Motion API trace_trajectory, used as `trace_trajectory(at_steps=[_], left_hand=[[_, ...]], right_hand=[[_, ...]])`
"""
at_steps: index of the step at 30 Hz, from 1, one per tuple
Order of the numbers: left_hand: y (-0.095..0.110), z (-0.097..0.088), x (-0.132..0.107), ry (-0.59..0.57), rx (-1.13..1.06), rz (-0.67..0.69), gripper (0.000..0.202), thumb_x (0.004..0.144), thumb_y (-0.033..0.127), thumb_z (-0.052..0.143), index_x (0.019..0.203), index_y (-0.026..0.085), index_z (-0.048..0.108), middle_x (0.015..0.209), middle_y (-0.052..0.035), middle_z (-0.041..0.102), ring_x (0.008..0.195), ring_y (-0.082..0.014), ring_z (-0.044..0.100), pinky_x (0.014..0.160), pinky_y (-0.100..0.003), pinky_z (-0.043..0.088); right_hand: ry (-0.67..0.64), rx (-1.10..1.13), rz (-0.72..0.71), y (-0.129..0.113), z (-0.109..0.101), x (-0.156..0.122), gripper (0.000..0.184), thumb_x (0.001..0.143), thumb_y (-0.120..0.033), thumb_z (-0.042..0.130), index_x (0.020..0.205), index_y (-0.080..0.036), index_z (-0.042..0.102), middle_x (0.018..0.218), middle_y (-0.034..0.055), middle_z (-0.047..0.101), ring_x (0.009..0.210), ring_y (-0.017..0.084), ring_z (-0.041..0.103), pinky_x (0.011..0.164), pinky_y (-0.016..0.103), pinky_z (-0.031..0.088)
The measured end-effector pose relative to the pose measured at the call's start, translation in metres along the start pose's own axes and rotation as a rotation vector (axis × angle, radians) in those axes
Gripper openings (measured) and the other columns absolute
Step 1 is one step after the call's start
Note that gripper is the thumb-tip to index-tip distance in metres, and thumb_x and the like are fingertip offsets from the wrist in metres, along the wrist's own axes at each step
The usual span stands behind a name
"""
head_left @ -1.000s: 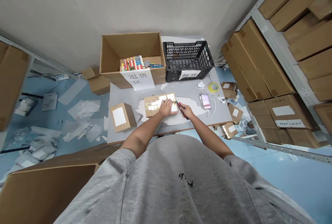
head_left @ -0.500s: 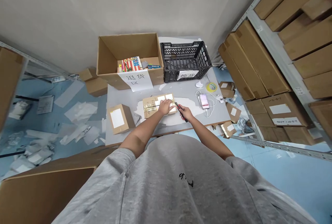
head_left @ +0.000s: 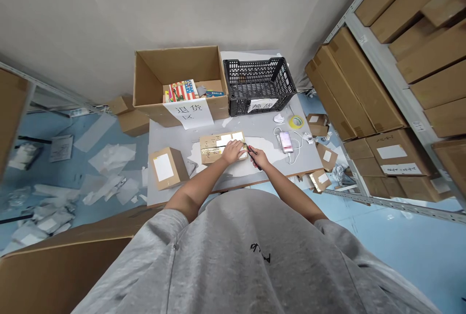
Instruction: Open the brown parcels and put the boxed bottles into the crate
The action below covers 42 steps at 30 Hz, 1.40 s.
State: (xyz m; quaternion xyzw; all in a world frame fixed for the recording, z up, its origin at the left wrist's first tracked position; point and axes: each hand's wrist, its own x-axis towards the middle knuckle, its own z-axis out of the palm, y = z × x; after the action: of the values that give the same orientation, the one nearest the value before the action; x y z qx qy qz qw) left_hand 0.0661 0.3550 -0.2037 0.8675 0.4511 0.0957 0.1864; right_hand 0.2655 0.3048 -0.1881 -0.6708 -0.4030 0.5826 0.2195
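My left hand [head_left: 233, 152] lies flat on top of a taped cardboard parcel [head_left: 210, 148], which sits on the grey table [head_left: 255, 132]. My right hand [head_left: 259, 157] grips a utility knife [head_left: 253, 154] with a red and black handle. Its tip is at the parcel's right end, close to my left fingers. Shiny tape and a white label [head_left: 229, 139] cover the parcel's top. The blade itself is too small to make out.
On the table stand a labelled carton [head_left: 167, 168], an open carton of books [head_left: 178, 69] and a black plastic crate [head_left: 259, 81]. A phone [head_left: 286, 141] on a white cable and a yellow tape roll [head_left: 296, 121] lie right. Shelves of cartons [head_left: 367, 90] stand right; paper scraps litter the floor [head_left: 109, 158].
My right hand and the knife have shifted left, closer to my left hand. The whole view has drifted slightly, with the table sitting further left.
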Motion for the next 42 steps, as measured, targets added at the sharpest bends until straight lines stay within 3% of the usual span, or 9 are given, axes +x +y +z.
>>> trace_trajectory(at_steps=[9,15,18,21,27,33,36,39,42], left_hand=[[-0.007,-0.004,-0.004,0.022,0.021,-0.108,0.035,0.105,0.050,0.050,0.122,0.022,0.064,0.119,-0.0145,0.066,0.117,-0.0322,0.057,0.099,-0.043,0.040],[-0.038,-0.014,-0.052,0.143,0.065,-0.327,0.039,0.104,0.047,0.049,0.133,0.023,0.061,0.130,-0.0168,0.063,0.123,-0.0360,0.054,0.104,-0.047,0.039],[-0.058,-0.019,-0.081,0.164,0.110,-0.427,0.039,0.105,0.049,0.046,0.128,0.022,0.063,0.128,-0.0173,0.063,0.121,-0.0363,0.054,0.104,-0.048,0.039],[-0.070,-0.018,-0.100,0.171,0.134,-0.479,0.039,0.106,0.051,0.044,0.122,0.022,0.065,0.123,-0.0170,0.064,0.119,-0.0359,0.054,0.102,-0.047,0.039],[-0.074,-0.012,-0.101,0.140,0.123,-0.516,0.034,0.105,0.050,0.047,0.118,0.024,0.065,0.123,-0.0171,0.063,0.120,-0.0364,0.052,0.099,-0.048,0.039],[-0.074,-0.010,-0.099,0.145,0.121,-0.506,0.034,0.106,0.050,0.046,0.115,0.023,0.065,0.120,-0.0169,0.062,0.119,-0.0361,0.052,0.098,-0.048,0.039],[-0.072,-0.010,-0.100,0.169,0.123,-0.506,0.034,0.107,0.049,0.045,0.113,0.022,0.065,0.117,-0.0167,0.062,0.116,-0.0352,0.053,0.097,-0.047,0.040],[-0.071,-0.009,-0.101,0.209,0.129,-0.493,0.034,0.107,0.050,0.046,0.111,0.021,0.065,0.116,-0.0166,0.063,0.115,-0.0342,0.053,0.097,-0.045,0.040],[-0.071,-0.011,-0.100,0.229,0.115,-0.482,0.034,0.106,0.050,0.048,0.108,0.021,0.065,0.116,-0.0169,0.063,0.114,-0.0343,0.054,0.097,-0.045,0.040]], right_hand=[[0.032,-0.041,-0.011,0.013,0.000,-0.011,0.055,0.107,-0.038,0.053,0.161,-0.028,0.048,0.063,-0.0073,0.058,0.040,0.007,0.051,0.041,0.016,0.044],[0.161,-0.207,0.009,0.021,-0.005,0.014,0.059,0.110,-0.035,0.036,0.169,-0.031,0.031,0.089,0.0001,0.067,0.053,0.010,0.058,0.057,0.021,0.053],[0.169,-0.441,0.020,0.020,-0.006,0.041,0.065,0.108,-0.031,0.041,0.171,-0.027,0.027,0.112,0.0104,0.069,0.077,0.017,0.068,0.077,0.028,0.057],[0.152,-0.620,0.068,0.020,-0.005,0.065,0.069,0.107,-0.027,0.043,0.173,-0.025,0.021,0.137,0.0202,0.059,0.098,0.024,0.070,0.094,0.036,0.055],[0.115,-0.747,0.172,0.022,-0.004,0.092,0.088,0.099,-0.026,0.055,0.174,-0.027,0.009,0.153,0.0261,0.042,0.115,0.032,0.068,0.102,0.046,0.051],[0.146,-0.739,0.184,0.033,-0.002,0.099,0.090,0.097,-0.022,0.057,0.174,-0.027,0.011,0.153,0.0224,0.043,0.128,0.032,0.060,0.105,0.043,0.048],[0.234,-0.666,0.079,0.035,0.002,0.098,0.082,0.096,-0.026,0.057,0.171,-0.024,0.024,0.152,0.0204,0.043,0.136,0.034,0.053,0.111,0.044,0.045],[0.389,-0.555,-0.198,0.025,0.009,0.090,0.062,0.101,-0.029,0.045,0.162,-0.019,0.043,0.152,0.0194,0.043,0.142,0.033,0.045,0.117,0.045,0.040],[0.479,-0.528,-0.512,0.005,0.022,0.070,0.051,0.105,-0.027,0.034,0.151,-0.017,0.054,0.148,0.0188,0.047,0.138,0.030,0.046,0.117,0.045,0.039]])
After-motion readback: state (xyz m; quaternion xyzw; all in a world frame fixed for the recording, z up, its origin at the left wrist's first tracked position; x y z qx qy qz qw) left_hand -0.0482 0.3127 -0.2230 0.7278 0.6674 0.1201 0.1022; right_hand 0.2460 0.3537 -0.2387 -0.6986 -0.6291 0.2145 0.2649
